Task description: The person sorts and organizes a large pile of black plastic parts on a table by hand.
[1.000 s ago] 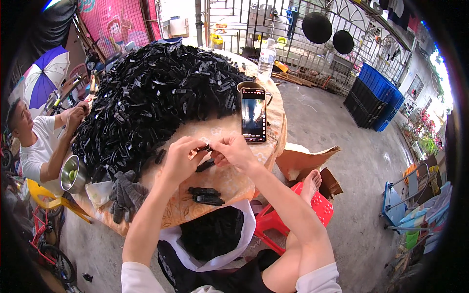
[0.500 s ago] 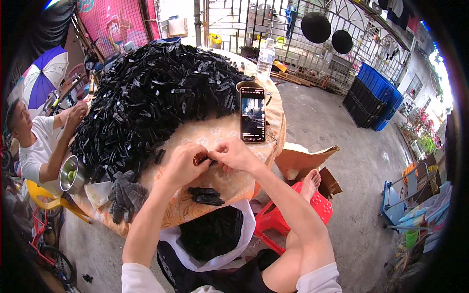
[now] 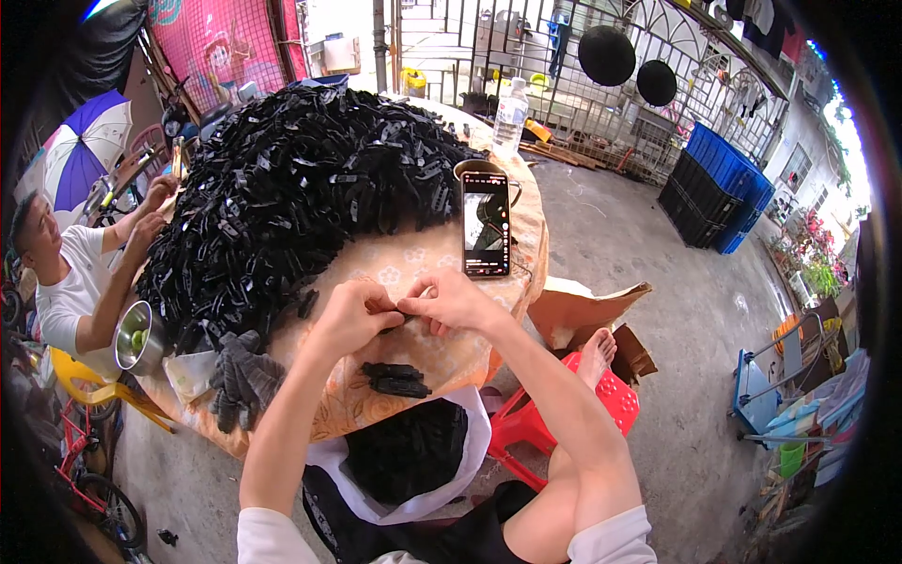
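Note:
My left hand (image 3: 355, 318) and my right hand (image 3: 445, 301) meet over the near part of the cloth-covered table (image 3: 376, 258). Between their pinched fingers is a small black plastic piece (image 3: 404, 318), mostly hidden by the fingertips. Just below them lie several black plastic pieces (image 3: 395, 379) in a small group. A large heap of similar black pieces (image 3: 291, 179) covers the far and left part of the table. Under the table's near edge, an open white bag (image 3: 477, 437) holds more dark pieces.
A phone (image 3: 485, 226) leans against a cup (image 3: 470, 166), by a water bottle (image 3: 511, 117). Grey gloves (image 3: 242, 376) and a metal bowl (image 3: 138, 338) are at the left. A co-worker (image 3: 70, 282) sits there. A red stool (image 3: 615, 399) and cardboard (image 3: 587, 310) stand right.
My fingers have shifted slightly around the black piece, and less of it shows. The co-worker's hands have moved apart, one rising. The picture on the phone is different.

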Tool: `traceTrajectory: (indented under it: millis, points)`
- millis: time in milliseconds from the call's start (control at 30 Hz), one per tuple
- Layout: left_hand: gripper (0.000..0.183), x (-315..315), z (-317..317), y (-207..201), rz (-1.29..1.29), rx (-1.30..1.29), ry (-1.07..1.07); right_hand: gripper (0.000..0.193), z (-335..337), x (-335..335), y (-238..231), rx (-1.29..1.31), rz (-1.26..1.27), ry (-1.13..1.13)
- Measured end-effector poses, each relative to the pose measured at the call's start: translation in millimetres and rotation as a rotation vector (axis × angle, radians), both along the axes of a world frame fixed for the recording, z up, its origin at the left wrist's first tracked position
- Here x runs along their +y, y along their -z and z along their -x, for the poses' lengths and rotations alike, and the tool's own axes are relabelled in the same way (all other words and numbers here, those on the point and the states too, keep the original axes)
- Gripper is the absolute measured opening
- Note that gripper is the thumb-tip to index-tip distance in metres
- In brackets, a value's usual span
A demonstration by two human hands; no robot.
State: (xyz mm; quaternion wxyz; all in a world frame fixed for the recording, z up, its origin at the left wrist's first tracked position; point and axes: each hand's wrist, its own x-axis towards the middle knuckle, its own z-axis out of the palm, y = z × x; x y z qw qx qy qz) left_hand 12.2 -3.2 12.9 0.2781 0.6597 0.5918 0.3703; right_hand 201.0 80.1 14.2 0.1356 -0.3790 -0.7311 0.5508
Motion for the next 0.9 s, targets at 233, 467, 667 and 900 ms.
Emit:
traceTrajectory:
  millis: [233,467,667,900]
  points:
    - [0.012,5.1,0.3,7.0,0.003,-0.025,-0.06,0.038,1.7,8.8,5.7,-0.012,-0.045,-0.038]
    - [0.016,13.1,9.9,16.4,0.06,-0.033,-0.045,0.04,8.4,9.8,6.4,-0.04,-0.043,-0.017]
    - [0.018,8.3,8.5,14.2,0.02,0.03,-0.065,0.04,6.0,3.4,7.3,-0.033,-0.109,0.031]
    - [0.018,3.7,10.7,17.4,-0.05,0.061,0.04,0.031,-7.7,-62.0,-55.1,0.368,-0.737,0.086]
